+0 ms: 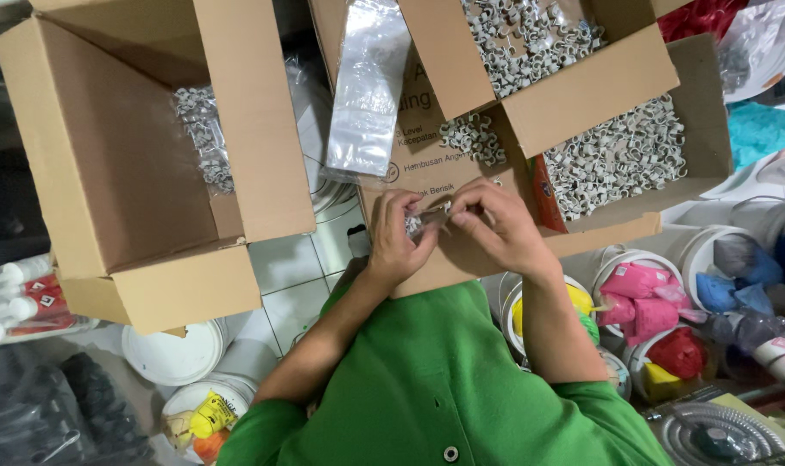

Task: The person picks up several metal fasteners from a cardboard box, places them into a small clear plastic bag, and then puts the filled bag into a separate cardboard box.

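Both my hands meet over a cardboard flap (427, 173) in the middle of the view. Between them is a small clear plastic bag (423, 223) filled with little white ring-shaped clips. My left hand (392, 246) grips its left side and my right hand (500, 226) pinches its right end. Just beyond, an open cardboard box (699, 103) holds a heap of loose white clips (617, 160). A few more clips (474, 138) lie on the flap. A stack of empty clear bags (368, 86) rests above my left hand.
A large open cardboard box (254, 112) at the left holds a filled bag of clips (204, 134). White buckets with pink, blue, red and yellow bags (647, 302) stand at the right. White tubes (17, 298) lie far left. Round white tubs (172, 354) sit on the tiled floor.
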